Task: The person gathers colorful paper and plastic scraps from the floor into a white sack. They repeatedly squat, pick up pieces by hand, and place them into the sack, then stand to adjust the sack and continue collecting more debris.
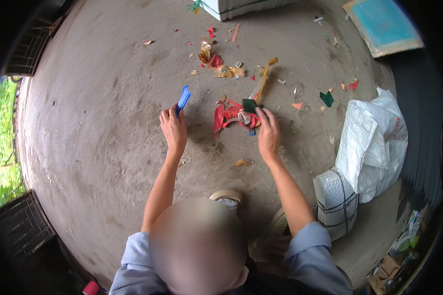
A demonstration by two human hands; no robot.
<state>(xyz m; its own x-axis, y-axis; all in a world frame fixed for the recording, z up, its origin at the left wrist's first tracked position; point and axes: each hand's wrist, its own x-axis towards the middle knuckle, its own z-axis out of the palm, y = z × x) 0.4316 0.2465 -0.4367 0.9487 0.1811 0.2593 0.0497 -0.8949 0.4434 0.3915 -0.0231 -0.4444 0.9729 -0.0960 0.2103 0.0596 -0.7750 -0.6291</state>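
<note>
A person crouches over a bare concrete floor (108, 123), seen from above, both arms reaching away from the body. The left hand (174, 129) has its fingers closed around the lower end of a blue plastic strip (183, 99), which sticks up and away from the hand, clear of the floor litter. The right hand (268, 132) reaches to the near edge of a tangle of red wrapper scraps (227, 115); its fingertips pinch a small dark green scrap (249, 105) that lies at the right edge of that tangle.

Beyond the hands, farther off, more litter is scattered: a crumpled yellow and red wrapper pile (221, 66), a long yellow strip (266, 73) lying at a slant just past the dark green scrap, and small red, orange and green bits to the right. A white woven sack (374, 142) slumps at the right, well apart from the right hand, with a clear bubble-wrapped bundle (335, 201) near its lower side. A board with a turquoise face (383, 24) lies at the far right. The toe of 1 shoe (226, 195) shows between the forearms. Nothing lies between either hand and what it grips.
</note>
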